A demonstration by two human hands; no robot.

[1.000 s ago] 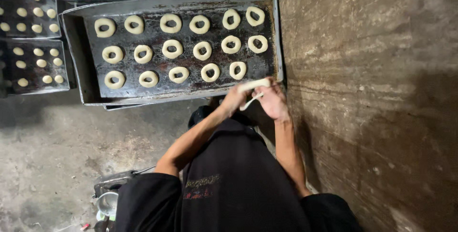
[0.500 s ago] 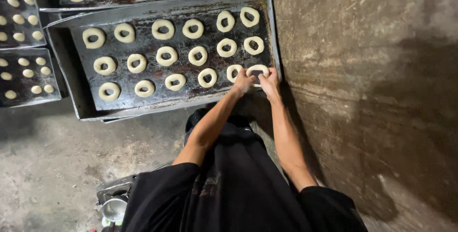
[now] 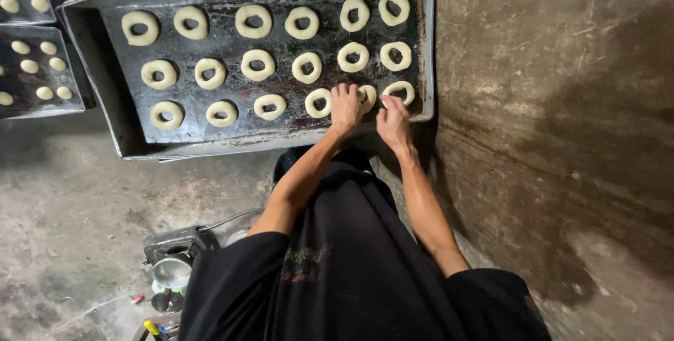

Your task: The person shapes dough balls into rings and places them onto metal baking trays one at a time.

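A raw dough ring [image 3: 366, 95] is being pinched under the left hand [image 3: 345, 106] in the bottom row of the dark baking tray [image 3: 126, 141]. The right hand [image 3: 393, 120] rests fingertips on the next ring [image 3: 401, 89], nothing gripped. Probably soft, light, stretchy stuff, so it's best lifted gently from both sides.

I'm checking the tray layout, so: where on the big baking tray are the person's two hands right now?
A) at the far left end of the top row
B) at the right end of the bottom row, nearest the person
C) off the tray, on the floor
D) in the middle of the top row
B: the left hand and the right hand rest on dough rings at the right end of the big baking tray's nearest row.
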